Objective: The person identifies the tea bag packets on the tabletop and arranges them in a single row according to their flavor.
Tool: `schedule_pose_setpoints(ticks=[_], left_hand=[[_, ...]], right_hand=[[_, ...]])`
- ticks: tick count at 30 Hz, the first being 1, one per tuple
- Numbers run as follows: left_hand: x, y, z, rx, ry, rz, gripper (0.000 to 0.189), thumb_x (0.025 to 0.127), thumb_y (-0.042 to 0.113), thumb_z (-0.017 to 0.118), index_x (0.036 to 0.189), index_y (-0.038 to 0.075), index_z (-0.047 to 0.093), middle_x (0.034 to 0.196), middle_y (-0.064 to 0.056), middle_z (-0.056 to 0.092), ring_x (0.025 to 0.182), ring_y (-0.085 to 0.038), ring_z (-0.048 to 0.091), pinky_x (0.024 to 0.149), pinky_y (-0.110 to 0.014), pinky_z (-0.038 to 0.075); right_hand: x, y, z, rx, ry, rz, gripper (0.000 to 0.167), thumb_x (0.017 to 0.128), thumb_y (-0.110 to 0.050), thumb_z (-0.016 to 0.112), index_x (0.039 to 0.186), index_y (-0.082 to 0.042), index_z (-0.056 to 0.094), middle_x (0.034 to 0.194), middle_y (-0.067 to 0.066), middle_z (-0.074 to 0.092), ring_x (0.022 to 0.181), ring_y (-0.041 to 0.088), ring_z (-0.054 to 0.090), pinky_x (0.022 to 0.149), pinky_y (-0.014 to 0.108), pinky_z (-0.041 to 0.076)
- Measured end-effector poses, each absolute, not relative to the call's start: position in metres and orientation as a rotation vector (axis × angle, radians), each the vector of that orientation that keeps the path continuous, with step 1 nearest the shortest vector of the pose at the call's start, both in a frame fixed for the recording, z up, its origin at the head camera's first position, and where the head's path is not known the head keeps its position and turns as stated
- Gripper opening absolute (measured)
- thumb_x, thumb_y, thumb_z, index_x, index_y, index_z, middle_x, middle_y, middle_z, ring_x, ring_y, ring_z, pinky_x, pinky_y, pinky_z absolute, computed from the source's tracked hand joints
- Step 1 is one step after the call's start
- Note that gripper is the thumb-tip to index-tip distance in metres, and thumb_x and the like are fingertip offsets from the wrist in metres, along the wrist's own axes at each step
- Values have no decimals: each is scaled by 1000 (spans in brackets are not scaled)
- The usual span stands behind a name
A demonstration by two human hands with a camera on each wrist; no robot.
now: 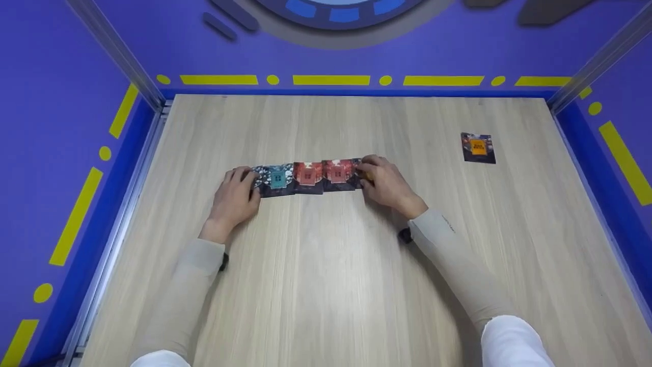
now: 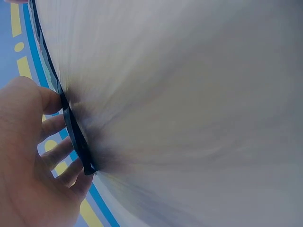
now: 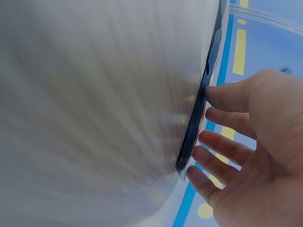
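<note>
A row of overlapping picture cards lies across the middle of the table: a teal card (image 1: 277,178), a red card (image 1: 307,176) and a second red card (image 1: 337,174). Another card with a bit of orange is mostly hidden under my right hand (image 1: 387,184). My left hand (image 1: 233,200) holds the row's left end, thumb and bent fingers against its edges. At the right end, the right hand grips likewise with curled fingers. In both wrist views the cards show edge-on as a thin dark strip (image 2: 75,132), touched by thumb and fingertips.
A dark card with an orange centre (image 1: 478,148) lies apart at the back right of the wooden table (image 1: 326,285). Blue panels (image 1: 326,61) with yellow marks stand behind the table and along both sides.
</note>
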State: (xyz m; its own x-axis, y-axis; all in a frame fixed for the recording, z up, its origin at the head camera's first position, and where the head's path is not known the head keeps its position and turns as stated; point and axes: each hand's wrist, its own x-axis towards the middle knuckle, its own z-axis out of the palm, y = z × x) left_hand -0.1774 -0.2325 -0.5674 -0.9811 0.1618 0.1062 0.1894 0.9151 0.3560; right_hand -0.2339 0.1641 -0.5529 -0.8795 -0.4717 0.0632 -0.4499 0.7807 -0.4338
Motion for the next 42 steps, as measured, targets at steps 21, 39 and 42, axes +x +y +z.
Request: schedule_pose_setpoints(ticks=[21,39,42], left_hand=[[-177,-232,-567,-269,-3023,-589,43,106,22,55,143,1,62,152,-21,51,145,-45,45,123,-59,39],[-177,-233,-566,-279,-3017,-579,43,106,22,56,143,1,62,152,-22,52,143,-44,45,122,-58,40],[-177,-234,-565,-277,-3022,-581,43,106,22,55,143,1,61,152,-21,51,143,-44,45,121,-58,40]], right_hand=[[-257,242,-544,-510,2992,-756,41,103,-14,65,141,2,64,157,22,51,145,45,49,123,64,37],[-278,327,-554,-186,3021,-893,45,109,-16,53,149,5,57,165,26,40,155,49,33,129,66,24],[-280,339,-554,-164,3050,-888,46,109,-16,51,149,6,56,165,27,39,154,51,33,128,67,25]])
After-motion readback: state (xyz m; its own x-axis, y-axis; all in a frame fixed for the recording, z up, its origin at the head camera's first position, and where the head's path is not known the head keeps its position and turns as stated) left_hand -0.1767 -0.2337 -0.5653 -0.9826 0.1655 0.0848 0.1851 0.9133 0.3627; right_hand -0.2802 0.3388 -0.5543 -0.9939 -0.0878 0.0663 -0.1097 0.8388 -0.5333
